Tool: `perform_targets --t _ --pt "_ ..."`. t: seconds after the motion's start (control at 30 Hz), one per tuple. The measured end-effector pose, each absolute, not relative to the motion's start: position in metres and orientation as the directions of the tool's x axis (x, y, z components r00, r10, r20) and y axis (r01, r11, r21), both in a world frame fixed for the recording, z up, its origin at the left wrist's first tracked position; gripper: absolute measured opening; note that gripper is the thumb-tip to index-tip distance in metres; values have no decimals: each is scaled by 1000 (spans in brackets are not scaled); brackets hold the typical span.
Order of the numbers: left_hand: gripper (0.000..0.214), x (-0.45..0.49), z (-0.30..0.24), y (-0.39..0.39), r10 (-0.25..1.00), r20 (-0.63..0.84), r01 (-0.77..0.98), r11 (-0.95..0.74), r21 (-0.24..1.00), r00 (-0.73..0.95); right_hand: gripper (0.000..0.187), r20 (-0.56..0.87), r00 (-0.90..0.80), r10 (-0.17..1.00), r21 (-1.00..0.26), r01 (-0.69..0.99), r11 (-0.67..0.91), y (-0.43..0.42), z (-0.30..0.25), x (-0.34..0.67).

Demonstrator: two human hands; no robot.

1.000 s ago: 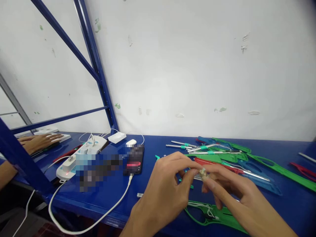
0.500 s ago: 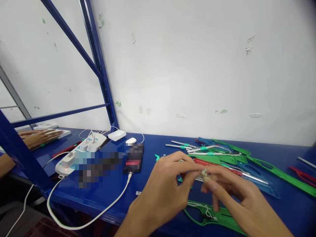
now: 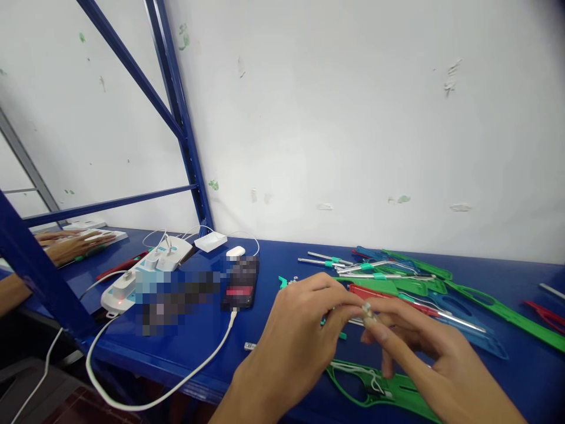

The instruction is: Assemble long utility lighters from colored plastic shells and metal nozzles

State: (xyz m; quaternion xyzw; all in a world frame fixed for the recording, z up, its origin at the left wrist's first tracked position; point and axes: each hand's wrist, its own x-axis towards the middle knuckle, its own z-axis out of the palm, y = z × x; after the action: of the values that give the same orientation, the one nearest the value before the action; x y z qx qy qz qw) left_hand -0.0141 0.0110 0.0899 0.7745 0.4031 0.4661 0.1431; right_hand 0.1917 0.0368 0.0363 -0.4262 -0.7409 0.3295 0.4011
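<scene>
A tiny pale, partly see-through piece (image 3: 367,312) is pinched between the fingertips of both hands; its exact kind is too small to make out. My left hand (image 3: 304,330) reaches it from the left with thumb and forefinger pressed together. From the right, my right hand (image 3: 428,338) grips it between thumb and forefinger, the other fingers curled below. Under the hands lies a flat green plastic part (image 3: 408,396) with a looped handle and a white cord (image 3: 362,372) on it. Small teal bits (image 3: 283,282) lie beyond my left hand.
Green, blue and red plastic parts (image 3: 489,300) and metal rods with teal sleeves (image 3: 382,275) pile up behind my right hand. Left are a phone (image 3: 238,294) on a white cable (image 3: 185,386), a power strip (image 3: 117,303), a blue frame post (image 3: 188,141) and another person's hand (image 3: 75,247).
Both hands keep their pinch on the tiny piece, with only a slight shift of the fingers. The whole view has moved a little.
</scene>
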Motion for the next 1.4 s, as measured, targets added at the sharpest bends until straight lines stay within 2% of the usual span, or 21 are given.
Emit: perform_targets --t 0.1,0.2,0.33,0.5,0.8,1.03,1.27,1.4 --pt "16 -14 92 12 764 598 494 -628 601 243 46 307 -273 912 -852 349 391 32 41 188" --pt "17 -15 94 11 776 579 473 -620 626 251 47 263 -239 935 -913 252 321 27 49 181" --pt "25 -17 95 10 789 558 427 -610 667 256 49 200 -331 922 -962 111 249 26 54 176" --pt "23 -16 94 12 796 559 408 -602 686 233 46 173 -372 912 -979 36 201 27 58 175" --pt "15 -20 96 12 844 485 421 -534 733 227 48 125 -460 879 -984 56 169 29 56 179" --pt "11 -16 103 8 900 388 306 -433 848 198 48 100 -542 834 -990 31 138 28 60 184" --pt "11 -13 103 8 931 331 268 -362 893 156 43 135 -492 860 -985 27 170 29 63 183" --pt "14 -13 104 10 955 249 288 -287 914 162 42 159 -442 883 -978 49 200 34 60 185"
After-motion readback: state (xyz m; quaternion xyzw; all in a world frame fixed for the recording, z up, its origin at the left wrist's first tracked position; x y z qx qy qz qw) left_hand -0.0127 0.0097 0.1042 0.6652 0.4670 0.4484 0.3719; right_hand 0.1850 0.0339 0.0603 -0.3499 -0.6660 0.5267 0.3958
